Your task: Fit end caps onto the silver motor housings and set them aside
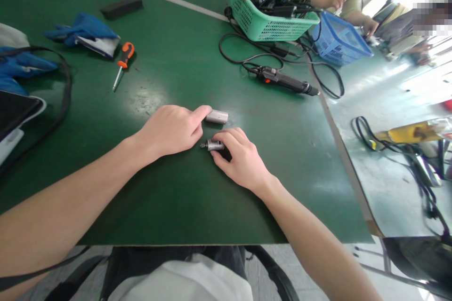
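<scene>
My left hand (173, 129) is over the green table, its index fingertip touching the left end of a smooth silver metal cylinder (217, 116). The left thumb is apart from that cylinder, and the other left fingers are mostly hidden. Just nearer to me, my right hand (242, 157) is closed around a small electric motor (213, 145), a silver can with a thin shaft pointing left. The motor's right end is covered by the right fingers. Both parts lie low, at or close to the tabletop.
An orange-and-black screwdriver (123, 61), blue gloves (83, 33) and a dark block (122, 8) lie to the left. At the back right are a corded electric screwdriver (286, 80), a green basket (271, 28) of cables and a blue basket (339, 42). People sit beyond.
</scene>
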`<control>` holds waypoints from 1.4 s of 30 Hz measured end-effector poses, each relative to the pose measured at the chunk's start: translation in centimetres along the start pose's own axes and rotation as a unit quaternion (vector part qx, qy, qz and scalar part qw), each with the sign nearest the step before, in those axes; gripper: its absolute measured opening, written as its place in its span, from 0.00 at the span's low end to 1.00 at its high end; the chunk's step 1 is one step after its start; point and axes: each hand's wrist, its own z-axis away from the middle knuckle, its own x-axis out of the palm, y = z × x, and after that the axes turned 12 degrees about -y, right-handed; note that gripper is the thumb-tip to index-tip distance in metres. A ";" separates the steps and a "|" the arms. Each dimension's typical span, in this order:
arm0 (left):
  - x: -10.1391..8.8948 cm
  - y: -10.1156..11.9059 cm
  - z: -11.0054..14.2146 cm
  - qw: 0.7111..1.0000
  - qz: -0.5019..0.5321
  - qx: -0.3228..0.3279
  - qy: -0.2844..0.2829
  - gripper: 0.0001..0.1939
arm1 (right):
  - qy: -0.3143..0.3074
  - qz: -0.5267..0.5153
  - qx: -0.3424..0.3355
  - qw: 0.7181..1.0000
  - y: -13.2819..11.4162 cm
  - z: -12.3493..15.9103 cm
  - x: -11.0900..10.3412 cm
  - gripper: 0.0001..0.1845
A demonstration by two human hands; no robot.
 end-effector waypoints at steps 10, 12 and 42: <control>-0.2 0.3 0.5 0.991 0.013 0.136 -0.016 0.08 | 0.029 0.029 0.022 0.999 0.3 0.1 0.3 0.12; 0.0 0.2 0.5 0.988 0.012 0.151 -0.021 0.08 | 0.030 0.028 0.022 0.999 0.4 0.2 0.3 0.12; 0.7 0.2 0.2 0.985 -0.014 0.172 -0.010 0.12 | 0.022 0.023 0.030 0.999 0.5 0.1 0.2 0.10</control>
